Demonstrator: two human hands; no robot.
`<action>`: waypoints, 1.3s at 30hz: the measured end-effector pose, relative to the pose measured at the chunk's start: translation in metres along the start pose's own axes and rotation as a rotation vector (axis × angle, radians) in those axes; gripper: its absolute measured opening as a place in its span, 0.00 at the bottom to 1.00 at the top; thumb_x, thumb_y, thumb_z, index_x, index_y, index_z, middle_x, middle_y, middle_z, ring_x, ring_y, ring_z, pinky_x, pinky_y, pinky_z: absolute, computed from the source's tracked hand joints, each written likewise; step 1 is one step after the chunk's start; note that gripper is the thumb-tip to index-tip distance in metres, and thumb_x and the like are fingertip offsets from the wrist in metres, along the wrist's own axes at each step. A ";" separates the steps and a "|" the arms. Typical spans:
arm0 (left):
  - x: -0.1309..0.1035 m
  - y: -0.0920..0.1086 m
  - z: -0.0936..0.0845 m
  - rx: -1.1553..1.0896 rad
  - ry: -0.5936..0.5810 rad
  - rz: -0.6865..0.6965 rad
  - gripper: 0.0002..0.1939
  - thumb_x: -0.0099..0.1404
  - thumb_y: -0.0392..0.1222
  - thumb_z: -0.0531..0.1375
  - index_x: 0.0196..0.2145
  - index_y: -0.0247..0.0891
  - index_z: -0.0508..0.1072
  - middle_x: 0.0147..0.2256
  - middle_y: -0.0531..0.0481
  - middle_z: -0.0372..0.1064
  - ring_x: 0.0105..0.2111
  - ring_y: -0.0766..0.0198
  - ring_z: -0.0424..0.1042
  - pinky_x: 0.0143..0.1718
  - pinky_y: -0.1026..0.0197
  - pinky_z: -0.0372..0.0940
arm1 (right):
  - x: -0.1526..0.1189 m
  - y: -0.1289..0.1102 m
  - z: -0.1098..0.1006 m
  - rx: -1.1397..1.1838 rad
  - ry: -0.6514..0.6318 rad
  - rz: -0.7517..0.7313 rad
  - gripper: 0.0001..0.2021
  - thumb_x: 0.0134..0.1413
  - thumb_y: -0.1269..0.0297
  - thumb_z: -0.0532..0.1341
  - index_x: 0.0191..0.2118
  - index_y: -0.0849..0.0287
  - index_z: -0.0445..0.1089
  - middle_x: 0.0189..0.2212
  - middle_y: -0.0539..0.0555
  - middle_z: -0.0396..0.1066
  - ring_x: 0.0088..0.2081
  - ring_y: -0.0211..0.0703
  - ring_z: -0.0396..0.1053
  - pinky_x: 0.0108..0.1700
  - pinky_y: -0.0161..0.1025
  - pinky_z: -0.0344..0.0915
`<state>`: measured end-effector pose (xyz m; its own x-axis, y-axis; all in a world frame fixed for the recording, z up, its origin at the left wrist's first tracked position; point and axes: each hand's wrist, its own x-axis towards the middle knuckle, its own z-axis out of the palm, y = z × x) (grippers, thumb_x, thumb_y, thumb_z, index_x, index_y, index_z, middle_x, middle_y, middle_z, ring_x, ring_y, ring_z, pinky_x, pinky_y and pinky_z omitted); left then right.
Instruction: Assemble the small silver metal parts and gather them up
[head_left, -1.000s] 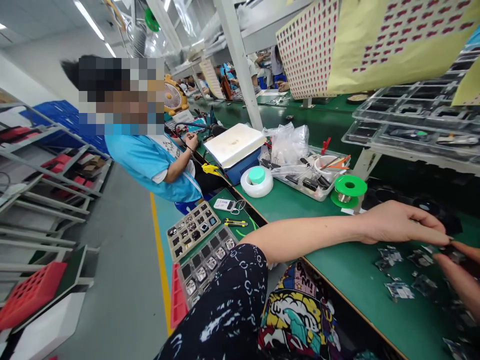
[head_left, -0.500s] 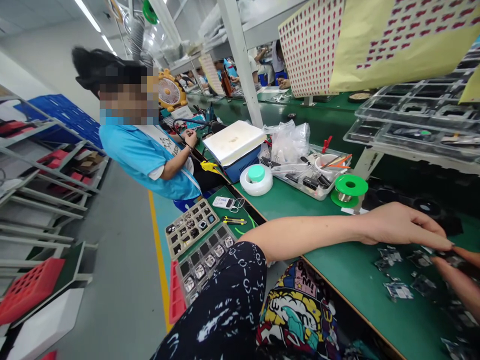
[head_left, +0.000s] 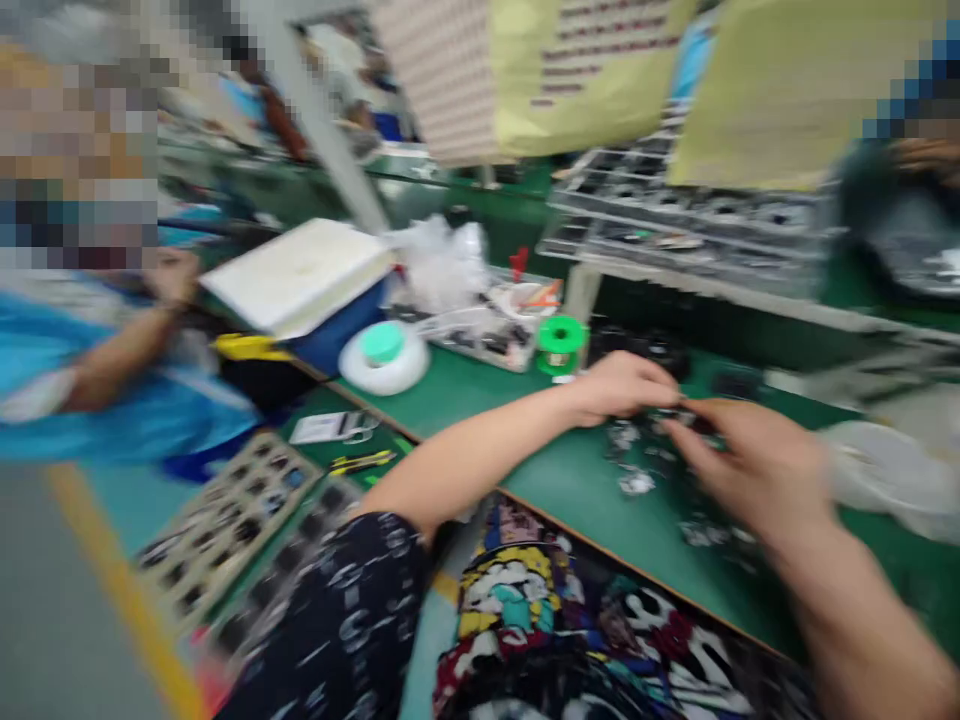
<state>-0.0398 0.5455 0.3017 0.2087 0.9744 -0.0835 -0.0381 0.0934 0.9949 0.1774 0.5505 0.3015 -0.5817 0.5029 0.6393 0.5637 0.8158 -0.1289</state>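
Above the green bench top (head_left: 540, 465), my left hand (head_left: 626, 387) and my right hand (head_left: 757, 460) meet at the fingertips. Both hands have their fingers pinched around something small and dark, too blurred to name. Beneath and beside them lie several small metallic parts (head_left: 636, 482), some partly hidden by my right hand. A green spool (head_left: 561, 345) stands just left of my left hand, near the back.
Left of the spool are a box of tools and bags (head_left: 487, 335) and a white round container (head_left: 384, 358). Compartment trays (head_left: 232, 520) lie at lower left. A co-worker's arm (head_left: 127, 350) is at far left. Clear trays (head_left: 675, 225) sit on the shelf.
The view has swung right, so the bench contents appear further left and my right hand and forearm now show. My hands remain together at the fingertips.
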 end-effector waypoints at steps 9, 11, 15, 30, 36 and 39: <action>-0.002 0.002 0.006 0.187 0.108 0.043 0.07 0.51 0.39 0.64 0.28 0.35 0.79 0.25 0.54 0.66 0.25 0.71 0.58 0.25 0.67 0.50 | 0.004 -0.009 -0.004 0.084 -0.092 0.009 0.08 0.72 0.61 0.63 0.49 0.58 0.77 0.42 0.58 0.82 0.44 0.52 0.80 0.49 0.49 0.76; -0.004 0.005 0.007 0.230 0.124 0.085 0.05 0.50 0.38 0.64 0.26 0.35 0.78 0.25 0.54 0.65 0.26 0.71 0.59 0.26 0.67 0.51 | 0.004 -0.010 -0.006 0.099 -0.096 0.021 0.08 0.72 0.60 0.64 0.48 0.58 0.78 0.42 0.58 0.82 0.43 0.52 0.80 0.48 0.49 0.76; -0.003 0.004 0.007 0.030 0.125 -0.045 0.05 0.49 0.37 0.64 0.27 0.35 0.78 0.22 0.55 0.60 0.21 0.73 0.52 0.21 0.67 0.43 | 0.004 -0.008 -0.007 0.131 -0.079 0.025 0.07 0.71 0.61 0.65 0.47 0.58 0.77 0.41 0.58 0.82 0.43 0.51 0.80 0.48 0.48 0.76; 0.005 0.016 -0.010 -0.647 -0.061 -0.100 0.08 0.52 0.33 0.64 0.26 0.34 0.67 0.28 0.53 0.67 0.16 0.80 0.48 0.16 0.71 0.42 | 0.021 -0.007 -0.023 0.671 0.109 0.644 0.12 0.63 0.57 0.68 0.48 0.55 0.79 0.32 0.51 0.77 0.31 0.43 0.75 0.37 0.44 0.77; 0.004 0.016 -0.009 -0.617 0.027 -0.071 0.06 0.51 0.31 0.66 0.27 0.31 0.71 0.30 0.51 0.70 0.16 0.81 0.49 0.16 0.72 0.43 | 0.025 0.003 -0.034 0.976 0.058 0.800 0.15 0.57 0.60 0.70 0.49 0.57 0.79 0.28 0.48 0.74 0.28 0.38 0.72 0.31 0.38 0.74; 0.005 0.015 -0.010 -0.656 -0.012 -0.078 0.04 0.52 0.31 0.64 0.27 0.31 0.71 0.29 0.51 0.70 0.15 0.81 0.48 0.16 0.71 0.43 | 0.023 0.002 -0.043 0.917 -0.281 0.641 0.13 0.61 0.64 0.66 0.50 0.56 0.80 0.29 0.48 0.75 0.28 0.37 0.69 0.30 0.34 0.68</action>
<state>-0.0493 0.5537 0.3159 0.2460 0.9576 -0.1498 -0.6094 0.2730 0.7444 0.1901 0.5512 0.3480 -0.5175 0.8519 0.0805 0.2321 0.2303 -0.9450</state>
